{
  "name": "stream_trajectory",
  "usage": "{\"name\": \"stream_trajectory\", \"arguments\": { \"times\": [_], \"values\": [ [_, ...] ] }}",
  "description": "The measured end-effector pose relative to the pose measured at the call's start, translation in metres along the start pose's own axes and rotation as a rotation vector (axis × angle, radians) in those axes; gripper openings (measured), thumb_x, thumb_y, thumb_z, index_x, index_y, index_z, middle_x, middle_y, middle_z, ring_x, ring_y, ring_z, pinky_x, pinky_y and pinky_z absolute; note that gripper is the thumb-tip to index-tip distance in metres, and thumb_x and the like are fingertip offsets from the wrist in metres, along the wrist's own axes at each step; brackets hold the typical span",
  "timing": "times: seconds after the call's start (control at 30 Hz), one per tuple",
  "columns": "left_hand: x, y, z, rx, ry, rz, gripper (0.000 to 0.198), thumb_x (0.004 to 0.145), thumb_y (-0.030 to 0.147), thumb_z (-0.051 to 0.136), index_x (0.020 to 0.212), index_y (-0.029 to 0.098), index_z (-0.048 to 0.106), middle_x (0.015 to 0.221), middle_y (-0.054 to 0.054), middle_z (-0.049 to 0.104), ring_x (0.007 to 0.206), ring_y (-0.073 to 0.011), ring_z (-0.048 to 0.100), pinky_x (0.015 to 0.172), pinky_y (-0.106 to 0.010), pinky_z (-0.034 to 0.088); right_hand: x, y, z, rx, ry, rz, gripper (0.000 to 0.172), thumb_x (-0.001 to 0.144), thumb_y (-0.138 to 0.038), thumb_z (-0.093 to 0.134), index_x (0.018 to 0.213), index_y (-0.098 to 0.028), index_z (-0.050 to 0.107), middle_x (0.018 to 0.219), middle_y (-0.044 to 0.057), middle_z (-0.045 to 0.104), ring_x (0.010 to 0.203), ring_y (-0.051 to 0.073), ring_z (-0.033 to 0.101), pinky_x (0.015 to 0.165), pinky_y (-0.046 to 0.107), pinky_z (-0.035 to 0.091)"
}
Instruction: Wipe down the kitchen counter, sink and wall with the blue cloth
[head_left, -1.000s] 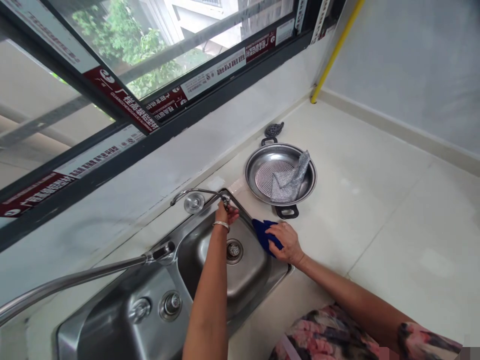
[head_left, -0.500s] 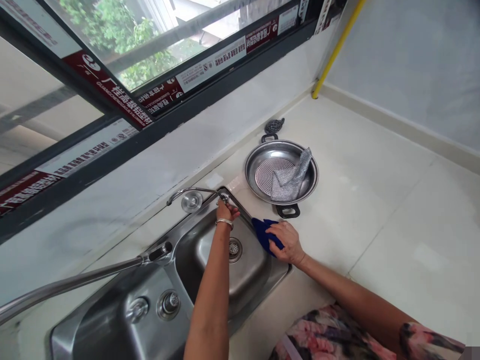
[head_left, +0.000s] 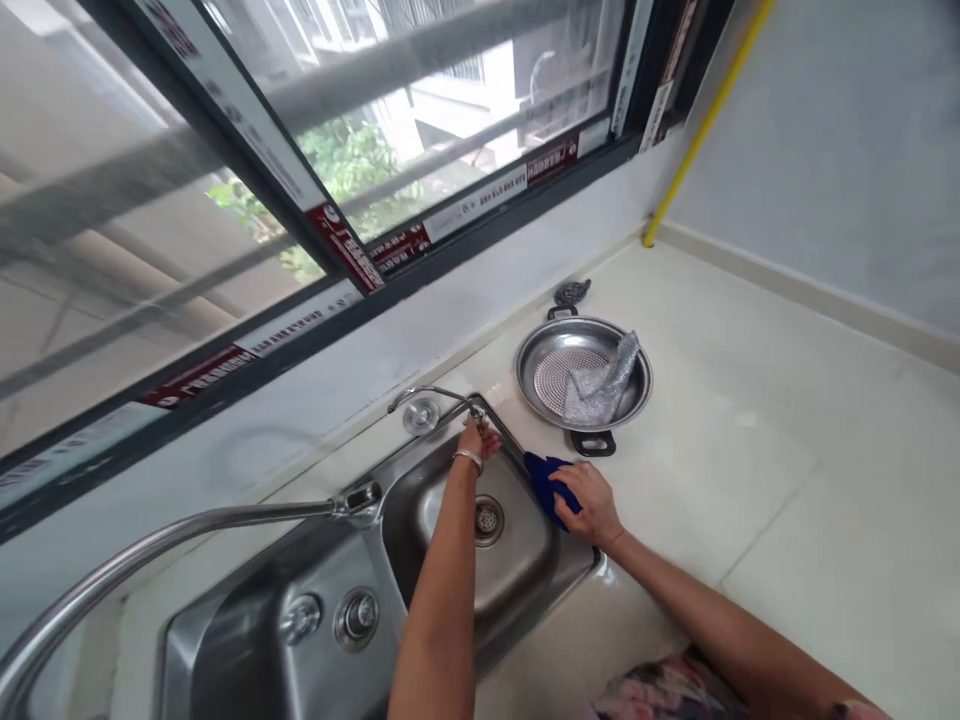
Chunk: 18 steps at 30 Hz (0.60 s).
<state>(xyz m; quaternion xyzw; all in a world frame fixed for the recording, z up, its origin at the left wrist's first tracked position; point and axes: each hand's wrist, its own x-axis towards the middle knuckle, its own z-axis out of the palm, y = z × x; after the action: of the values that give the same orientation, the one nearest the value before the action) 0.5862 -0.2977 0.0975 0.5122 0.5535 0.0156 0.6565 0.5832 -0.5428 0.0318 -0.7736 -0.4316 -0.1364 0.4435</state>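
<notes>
My left hand [head_left: 480, 440], with a bracelet at its wrist, is closed at the base of a small curved faucet [head_left: 439, 391] in the sink's far corner. Its fingertips are partly hidden. A dark blue cloth [head_left: 546, 488] is bunched in my right hand [head_left: 589, 500] at the right rim of the steel sink [head_left: 517, 620]. Below my left hand, a drain strainer [head_left: 489, 520] sits in the basin's floor.
Beyond the sink stands a steel pan [head_left: 529, 365] with black handles, holding a silvery mesh cloth [head_left: 600, 392]. A dark scouring pad [head_left: 572, 292] lies behind it. A large faucet [head_left: 225, 517] arches over the left basin. A window [head_left: 360, 180] and yellow pipe [head_left: 705, 130] border the counter.
The view has tilted and shifted, so the sink, pan and hands appear lower and further right. Both hands keep nearly the same places at the faucet and the sink rim.
</notes>
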Motion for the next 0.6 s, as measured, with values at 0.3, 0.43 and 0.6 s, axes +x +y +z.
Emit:
{"name": "stream_trajectory", "arguments": {
  "times": [0.3,0.43,0.6],
  "values": [
    [-0.092,0.038,-0.069,0.68,0.317,1.018,0.046,0.095,0.024,0.049,0.138,0.014,0.063,0.145,-0.018,0.064,0.143,-0.0279,0.051,0.128,-0.048,0.032,-0.004,0.004,0.005,0.028,-0.025,0.04,0.025,0.088,-0.022,0.059,0.11,-0.022,0.071,0.104,0.009,0.074,0.098,0.027,0.064,0.094,0.043,0.05],
    [-0.094,0.075,-0.084,1.058,0.636,1.022,0.06,0.096,0.025,0.046,0.15,-0.002,0.049,0.156,-0.028,0.051,0.151,-0.0357,0.042,0.129,-0.052,0.027,-0.002,0.004,0.005,0.015,-0.023,0.032,0.026,0.087,-0.021,0.06,0.11,-0.02,0.071,0.103,0.009,0.074,0.097,0.027,0.063,0.093,0.042,0.049],
    [-0.112,0.084,-0.083,1.319,0.535,0.675,0.051,0.104,0.034,0.034,0.139,0.014,0.066,0.128,-0.022,0.074,0.122,-0.0326,0.068,0.11,-0.046,0.049,-0.003,0.007,0.008,0.002,-0.049,0.041,0.026,0.086,-0.023,0.06,0.108,-0.02,0.072,0.103,0.01,0.074,0.097,0.027,0.063,0.092,0.041,0.048]
  ]
}}
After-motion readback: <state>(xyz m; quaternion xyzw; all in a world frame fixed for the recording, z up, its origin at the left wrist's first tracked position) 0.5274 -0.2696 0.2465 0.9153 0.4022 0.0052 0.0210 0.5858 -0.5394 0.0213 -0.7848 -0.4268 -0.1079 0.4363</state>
